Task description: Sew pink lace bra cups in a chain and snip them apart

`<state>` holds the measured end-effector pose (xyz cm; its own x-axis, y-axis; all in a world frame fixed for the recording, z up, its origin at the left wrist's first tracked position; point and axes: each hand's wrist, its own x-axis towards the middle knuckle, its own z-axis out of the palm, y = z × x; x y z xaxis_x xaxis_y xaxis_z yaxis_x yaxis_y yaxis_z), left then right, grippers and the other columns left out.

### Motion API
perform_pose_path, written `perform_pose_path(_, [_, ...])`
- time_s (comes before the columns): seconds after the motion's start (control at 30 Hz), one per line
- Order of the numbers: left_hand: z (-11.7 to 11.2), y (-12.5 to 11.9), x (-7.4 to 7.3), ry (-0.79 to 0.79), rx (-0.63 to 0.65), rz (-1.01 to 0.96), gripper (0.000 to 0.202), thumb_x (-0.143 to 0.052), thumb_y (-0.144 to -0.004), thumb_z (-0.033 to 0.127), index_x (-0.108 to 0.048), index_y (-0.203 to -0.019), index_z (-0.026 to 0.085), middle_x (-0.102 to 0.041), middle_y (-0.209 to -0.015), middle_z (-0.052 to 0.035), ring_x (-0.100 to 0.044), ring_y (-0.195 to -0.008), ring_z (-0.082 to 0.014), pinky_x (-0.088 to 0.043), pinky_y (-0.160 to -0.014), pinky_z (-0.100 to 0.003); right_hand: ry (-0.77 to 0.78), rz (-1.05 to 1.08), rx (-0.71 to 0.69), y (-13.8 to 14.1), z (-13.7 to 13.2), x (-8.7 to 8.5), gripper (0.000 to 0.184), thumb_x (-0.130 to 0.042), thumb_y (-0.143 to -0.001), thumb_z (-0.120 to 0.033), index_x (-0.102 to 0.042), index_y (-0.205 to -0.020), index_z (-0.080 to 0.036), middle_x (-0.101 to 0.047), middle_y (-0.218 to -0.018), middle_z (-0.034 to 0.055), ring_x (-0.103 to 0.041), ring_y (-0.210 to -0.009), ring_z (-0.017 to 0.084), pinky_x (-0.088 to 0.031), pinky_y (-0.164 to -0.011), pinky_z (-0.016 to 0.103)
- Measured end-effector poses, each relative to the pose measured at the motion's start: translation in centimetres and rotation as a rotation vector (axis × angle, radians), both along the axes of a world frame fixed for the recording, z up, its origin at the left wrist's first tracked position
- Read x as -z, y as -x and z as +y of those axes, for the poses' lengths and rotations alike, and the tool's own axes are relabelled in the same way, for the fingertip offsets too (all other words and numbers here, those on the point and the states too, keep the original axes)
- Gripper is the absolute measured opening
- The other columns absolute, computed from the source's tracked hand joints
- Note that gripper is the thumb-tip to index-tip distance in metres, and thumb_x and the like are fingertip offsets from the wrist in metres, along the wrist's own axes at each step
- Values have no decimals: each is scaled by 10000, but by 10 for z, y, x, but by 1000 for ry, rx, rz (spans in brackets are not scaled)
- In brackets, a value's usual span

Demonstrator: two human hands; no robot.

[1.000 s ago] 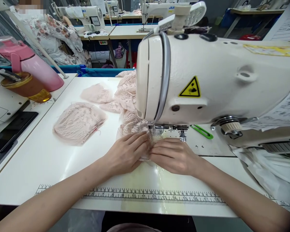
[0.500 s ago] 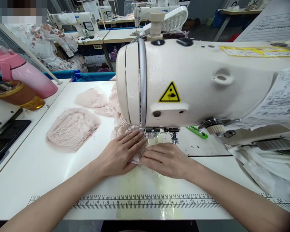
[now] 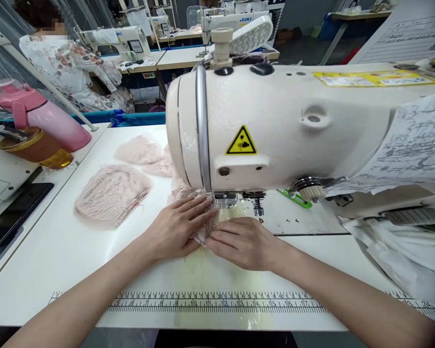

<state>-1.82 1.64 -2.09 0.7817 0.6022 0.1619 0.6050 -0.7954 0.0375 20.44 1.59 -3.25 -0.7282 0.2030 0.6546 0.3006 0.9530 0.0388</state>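
A piece of pale pink lace fabric lies under the head of a white sewing machine. Flat on the lace rests my left hand, fingers stretched toward the presser foot area. My right hand pinches the near right edge of the same lace with curled fingers. The needle is hidden behind the machine head and my fingers. To the left are a stack of pink lace cups and, behind it, another lace piece.
A green thread snipper lies right of the needle area. White cloth is heaped at the right. At left stand a pink bottle, a brown cup and a phone. A person sits beyond the table.
My right hand has moved slightly left and nearer along the lace edge. My left hand stays flat on the fabric. The camera view has shifted a little.
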Motion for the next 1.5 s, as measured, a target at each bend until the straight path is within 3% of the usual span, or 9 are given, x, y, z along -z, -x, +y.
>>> perform_pose_path(0.33, [1, -3, -2, -44, -15, -15, 542, -497, -862, 324, -513, -1372, 138, -508, -1414, -141, -510, -1287, -301, -446, -1057, -506, 10, 14, 0, -2, 2, 1, 96, -603, -869, -97, -665, -817, -149, -688, -688, -33, -609, -671, 92, -496, -563, 221])
perform_pose_path(0.83, [-1, -9, 2, -71, -68, -2, 547, -484, -893, 367, -490, -1391, 140, -527, -1401, -144, -512, -1284, -307, -456, -1039, -503, 26, -16, 73, -11, 7, 9, 172, -559, -866, -55, -659, -875, -194, -682, -707, -17, -611, -704, 121, -500, -627, 242])
perform_pose_path(0.97, [-1, -10, 0, -74, -64, 14, 566, -497, -873, 352, -485, -1397, 138, -526, -1397, -162, -490, -1303, -321, -445, -1044, -521, -17, -53, 117, -13, 8, 8, 198, -524, -884, -44, -659, -870, -189, -686, -700, -29, -612, -706, 111, -447, -558, 232])
perform_pose_path(1.17, [-2, -10, 2, -76, -70, 33, 586, -533, -844, 328, -479, -1407, 175, -520, -1404, -160, -443, -1345, -307, -384, -1094, -521, -12, -74, 209, -17, 8, 6, 181, -508, -905, -73, -641, -861, -187, -700, -734, -36, -618, -797, 113, -239, -452, 286])
perform_pose_path(1.5, [1, -10, 5, -59, -104, 40, 590, -519, -844, 322, -467, -1419, 200, -541, -1385, -145, -442, -1341, -317, -367, -1098, -517, -73, -86, 271, -20, 10, 1, 202, -495, -888, -50, -629, -865, -198, -704, -784, -27, -604, -851, 119, -307, -592, 281])
